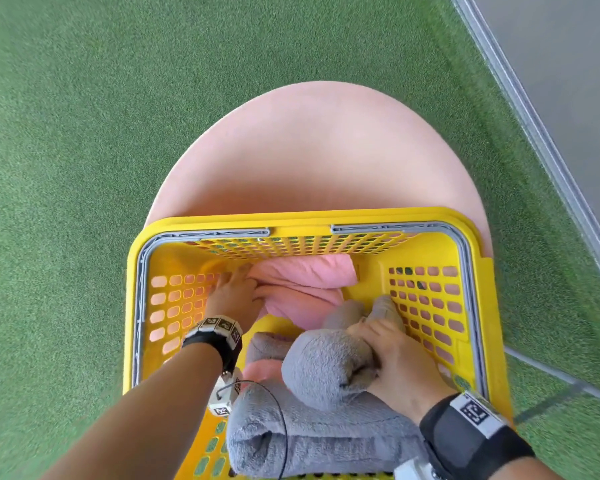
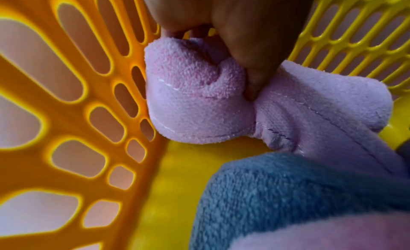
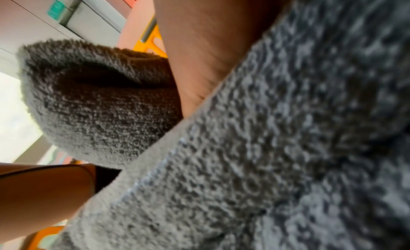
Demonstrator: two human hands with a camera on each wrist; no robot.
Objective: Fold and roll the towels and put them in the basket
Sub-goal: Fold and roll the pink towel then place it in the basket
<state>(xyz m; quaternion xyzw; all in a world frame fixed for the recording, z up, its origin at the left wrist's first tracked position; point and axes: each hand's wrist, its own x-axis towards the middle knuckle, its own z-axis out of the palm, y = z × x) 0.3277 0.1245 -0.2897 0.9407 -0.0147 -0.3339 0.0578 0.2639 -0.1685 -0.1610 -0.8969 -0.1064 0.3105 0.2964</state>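
1. Yellow plastic basket (image 1: 478, 306), slotted walls, grey handles folded along the rim; stands on a pink round table (image 1: 312, 150) over green carpet (image 1: 66, 133).
2. Pink towel (image 1: 302, 285), loosely rolled, lies on the basket floor against the far wall. The left hand (image 1: 231, 296) grips its left end beside the side wall; the left wrist view shows the thumb pressed into a fold and the fingers curled behind it.
3. Grey towel roll (image 1: 323, 368), held by the right hand (image 1: 392, 362), fingers wrapped round it, above the other towels at the near right.
4. Second grey roll (image 1: 312, 441), lies along the near wall. A further pink and grey towel shows between the rolls; its shape is unclear.
5. Risk, judged: the pink roll looks slack, so letting go of its end may let it unroll across the floor.
6. Risk, judged: the held grey roll has little free floor; set down on top of the others, it may tip, spring open or push the pink one out of shape.
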